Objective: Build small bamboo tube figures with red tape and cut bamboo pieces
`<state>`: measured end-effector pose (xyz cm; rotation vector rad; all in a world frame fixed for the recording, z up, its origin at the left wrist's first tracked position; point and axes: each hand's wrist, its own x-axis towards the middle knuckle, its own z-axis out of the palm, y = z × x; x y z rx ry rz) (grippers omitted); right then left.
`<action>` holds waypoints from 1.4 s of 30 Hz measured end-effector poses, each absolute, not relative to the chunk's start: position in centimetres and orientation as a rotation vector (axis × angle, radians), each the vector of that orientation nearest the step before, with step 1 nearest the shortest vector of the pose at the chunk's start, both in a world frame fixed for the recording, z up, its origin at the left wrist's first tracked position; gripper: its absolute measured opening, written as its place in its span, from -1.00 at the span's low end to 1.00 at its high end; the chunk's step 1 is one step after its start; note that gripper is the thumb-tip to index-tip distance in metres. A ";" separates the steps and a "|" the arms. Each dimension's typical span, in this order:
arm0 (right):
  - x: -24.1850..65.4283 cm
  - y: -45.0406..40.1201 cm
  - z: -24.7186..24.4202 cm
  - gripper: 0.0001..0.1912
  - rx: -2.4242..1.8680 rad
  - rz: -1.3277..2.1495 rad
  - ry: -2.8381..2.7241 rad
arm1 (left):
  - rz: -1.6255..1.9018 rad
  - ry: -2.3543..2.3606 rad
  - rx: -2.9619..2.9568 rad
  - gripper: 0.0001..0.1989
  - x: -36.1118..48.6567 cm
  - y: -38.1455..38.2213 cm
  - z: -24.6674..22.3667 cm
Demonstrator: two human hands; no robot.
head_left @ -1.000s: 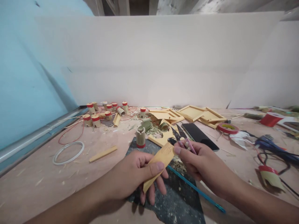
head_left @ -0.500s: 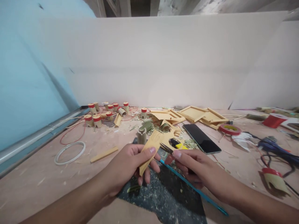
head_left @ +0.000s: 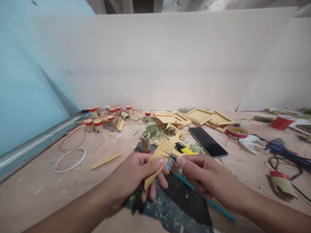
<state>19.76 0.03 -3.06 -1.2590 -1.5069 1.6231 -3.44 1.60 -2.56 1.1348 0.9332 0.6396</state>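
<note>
Pale pinkish wooden desk [head_left: 73,191] beneath you. Your left hand [head_left: 143,170] pinches a flat yellow wooden strip [head_left: 161,152], long axis seven to one o'clock; it lies at nine o'clock from your right hand [head_left: 201,170], whose fingers grip dark-bladed metal scissors [head_left: 173,158] at its edge.

A pale board [head_left: 170,58] stands behind the pinkish worktop [head_left: 34,197], beside a light-blue wall [head_left: 29,81].

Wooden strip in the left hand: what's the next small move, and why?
Probably ease the dark pointed tool slightly toward the curved marks: the right hand has its tip showing against the wooden strip just short of them, and the left hand grips the strip. Contact is unclear.
</note>
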 end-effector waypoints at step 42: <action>19.6 -0.4 -3.1 -0.37 -1.197 1.624 -1.555 | 0.603 0.841 1.012 -0.53 -3.2 1.0 -2.4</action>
